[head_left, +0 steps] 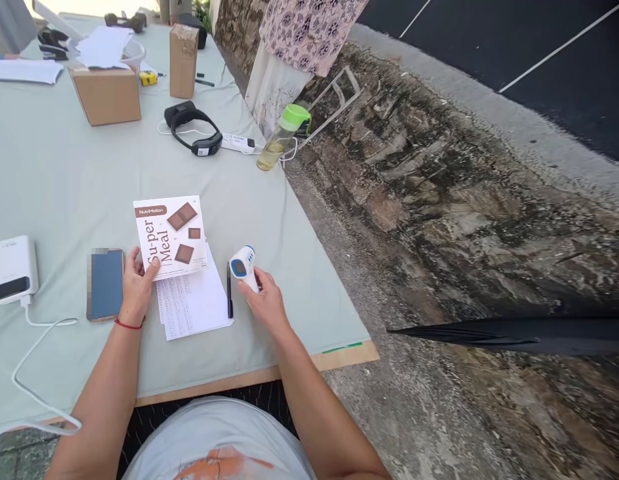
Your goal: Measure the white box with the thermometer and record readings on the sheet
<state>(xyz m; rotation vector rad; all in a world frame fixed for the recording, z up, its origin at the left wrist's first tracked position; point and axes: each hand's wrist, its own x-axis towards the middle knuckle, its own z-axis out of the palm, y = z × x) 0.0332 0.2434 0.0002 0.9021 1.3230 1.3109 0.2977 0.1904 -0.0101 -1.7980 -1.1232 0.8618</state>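
My left hand [138,283] grips the lower left corner of a white box [172,237] printed "NutriMotion Su-per Meal" with brown chocolate pieces. In my right hand [265,298] is a white and blue infrared thermometer [243,265], its small screen facing me. The fingers wrap round its handle, which is mostly hidden. Printed paper sheets [194,307] lie on the table between my hands, partly covered by the box. A black pen [230,290] rests along their right edge. Just left of my left hand lies a phone [105,285] with a blue-grey screen.
A white power bank [14,270] with a cable sits at the left. Farther back are a black headset [194,130], a green-lidded bottle [283,137] near the right edge, and cardboard boxes [107,97]. Beyond the table's right edge, a black folded umbrella-like thing [509,335] juts in.
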